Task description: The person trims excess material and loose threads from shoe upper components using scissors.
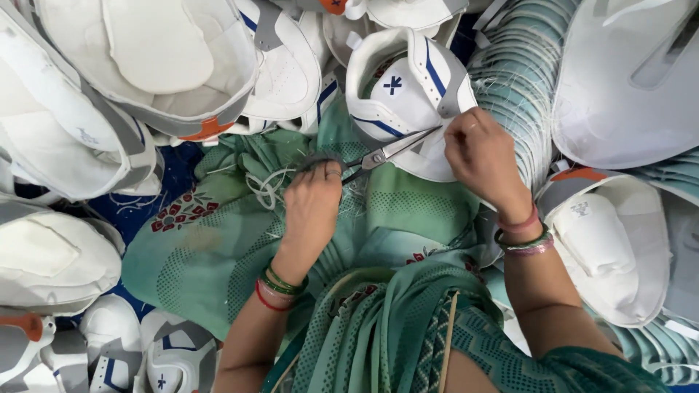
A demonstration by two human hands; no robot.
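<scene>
Shoe upper [408,94] lies on the lap; right hand [484,156] pinches its near edge; left hand [313,200], closed on scissors [386,153], lies left, blades open, slanting up-right to that edge.

Bright, polished metal on the scissors [386,153]; smooth matt white synthetic leather with blue stripes on the shoe upper [408,87]; soft woven green cloth [218,240], finely dotted, red-flowered; loose white threads [266,185], thin and wiry; glossy bangles [280,285]

Scissors [384,153] at white shoe upper [408,94]
</scene>
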